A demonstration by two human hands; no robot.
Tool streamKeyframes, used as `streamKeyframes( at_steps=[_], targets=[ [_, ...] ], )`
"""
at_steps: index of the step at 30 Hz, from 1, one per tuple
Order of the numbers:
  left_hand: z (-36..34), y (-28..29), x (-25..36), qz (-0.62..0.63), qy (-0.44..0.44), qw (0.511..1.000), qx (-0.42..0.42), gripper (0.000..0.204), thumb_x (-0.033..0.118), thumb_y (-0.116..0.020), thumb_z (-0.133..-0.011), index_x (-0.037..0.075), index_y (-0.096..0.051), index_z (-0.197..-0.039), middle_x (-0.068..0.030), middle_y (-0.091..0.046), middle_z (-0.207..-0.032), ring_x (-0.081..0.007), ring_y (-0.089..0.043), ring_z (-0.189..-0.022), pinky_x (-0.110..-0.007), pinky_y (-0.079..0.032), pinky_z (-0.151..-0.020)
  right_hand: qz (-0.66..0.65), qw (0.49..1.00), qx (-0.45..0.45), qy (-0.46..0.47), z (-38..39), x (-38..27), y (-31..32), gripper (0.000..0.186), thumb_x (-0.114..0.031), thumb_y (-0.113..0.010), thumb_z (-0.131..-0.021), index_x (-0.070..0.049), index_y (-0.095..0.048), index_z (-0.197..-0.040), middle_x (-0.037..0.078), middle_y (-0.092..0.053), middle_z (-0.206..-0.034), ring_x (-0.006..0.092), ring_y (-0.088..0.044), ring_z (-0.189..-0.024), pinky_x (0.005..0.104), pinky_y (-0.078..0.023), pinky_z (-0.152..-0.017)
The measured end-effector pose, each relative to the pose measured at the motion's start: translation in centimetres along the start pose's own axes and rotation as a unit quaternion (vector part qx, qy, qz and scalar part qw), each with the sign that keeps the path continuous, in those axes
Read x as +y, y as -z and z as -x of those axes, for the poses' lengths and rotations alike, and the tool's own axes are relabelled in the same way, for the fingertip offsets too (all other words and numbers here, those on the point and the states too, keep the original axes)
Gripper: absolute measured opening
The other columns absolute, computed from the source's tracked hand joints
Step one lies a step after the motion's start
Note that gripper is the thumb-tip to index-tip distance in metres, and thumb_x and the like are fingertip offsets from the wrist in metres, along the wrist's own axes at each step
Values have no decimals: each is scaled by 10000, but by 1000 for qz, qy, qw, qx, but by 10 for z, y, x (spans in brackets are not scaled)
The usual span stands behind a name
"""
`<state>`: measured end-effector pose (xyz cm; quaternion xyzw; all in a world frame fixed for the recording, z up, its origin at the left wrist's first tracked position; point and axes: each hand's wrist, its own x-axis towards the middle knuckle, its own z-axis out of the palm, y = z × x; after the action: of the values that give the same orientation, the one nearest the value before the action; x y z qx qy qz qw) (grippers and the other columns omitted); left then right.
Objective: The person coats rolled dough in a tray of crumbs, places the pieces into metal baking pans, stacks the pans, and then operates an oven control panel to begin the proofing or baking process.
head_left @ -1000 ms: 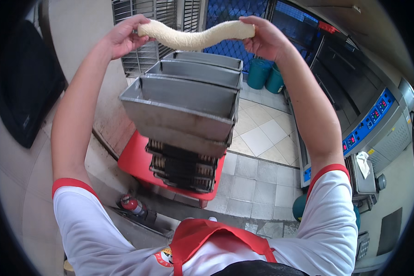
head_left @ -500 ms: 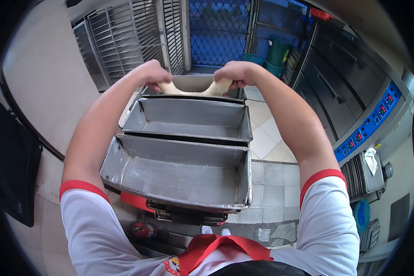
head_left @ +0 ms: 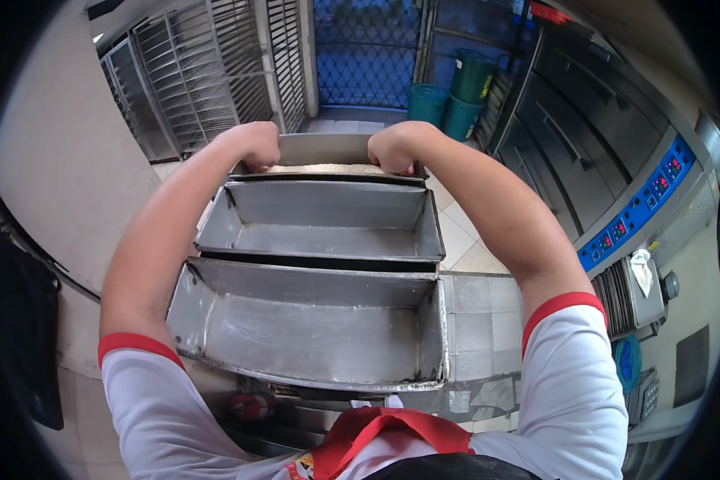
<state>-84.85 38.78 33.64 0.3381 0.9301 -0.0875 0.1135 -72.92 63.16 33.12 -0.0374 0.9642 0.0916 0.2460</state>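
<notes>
Three long metal loaf pans stand in a row in front of me. Inside the far pan (head_left: 326, 149) lies a pale strip of dough (head_left: 328, 169), mostly hidden behind that pan's near rim. My left hand (head_left: 262, 146) is closed at the dough's left end, and my right hand (head_left: 394, 148) at its right end. The fingers of both dip into the pan and are partly hidden. The middle pan (head_left: 332, 206) and the near pan (head_left: 320, 320) show bare inner walls and bottoms.
A deck oven (head_left: 572, 132) with a blue control strip stands at the right, with stacked trays (head_left: 616, 300) below. Slatted metal doors (head_left: 196, 76) are at the far left. Green bins (head_left: 470, 80) stand beyond the pans, and a red cylinder (head_left: 250, 406) sits low by my left side.
Both hands have lowered the sagging dough strip into the far pan, where it now lies nearly level. The view has shifted, so the pans sit a little lower in the picture.
</notes>
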Motion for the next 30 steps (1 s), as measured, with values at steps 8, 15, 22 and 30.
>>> streamKeyframes(
  at_steps=[8, 15, 22, 30],
  targets=[
    [72, 11, -1, 153, -23, 974, 168, 455, 214, -727, -822, -28, -668, -1202, -178, -736, -992, -259, -699, -903, -376, -542, -804, 38, 995, 83, 25, 22, 2, -8, 342, -19, -608, -784, 12, -697, -1113, 159, -739, -997, 290, -729, -856, 411, -576, -736],
    [340, -14, -8, 307, 8, 820, 482, 401, 199, -650, -980, 10, -603, -1330, -77, -661, -1284, -146, -620, -1124, -314, -463, -1018, -162, 783, 572, 182, 154, 15, 16, 393, -239, -778, -828, -25, -696, -1147, 158, -733, -1086, 288, -711, -1024, 402, -553, -891],
    [527, -303, 155, 435, 348, 535, 635, 193, 155, -713, -944, 44, -681, -1097, -14, -694, -1019, -110, -629, -985, -286, -490, -927, -370, 505, 662, 413, 323, -86, -215, 225, -6, -724, -837, -53, -511, -781, 46, -537, -750, 173, -514, -707, 312, -405, -630],
    [615, -487, 343, 530, 565, 270, 572, 252, 153, -752, -906, -34, -655, -1044, -67, -684, -849, -96, -639, -715, -234, -529, -637, -574, 621, 29, 533, 259, -337, -387, 302, 74, -694, -857, -54, -449, -737, -28, -419, -695, 46, -393, -643, 228, -333, -565]
  ],
)
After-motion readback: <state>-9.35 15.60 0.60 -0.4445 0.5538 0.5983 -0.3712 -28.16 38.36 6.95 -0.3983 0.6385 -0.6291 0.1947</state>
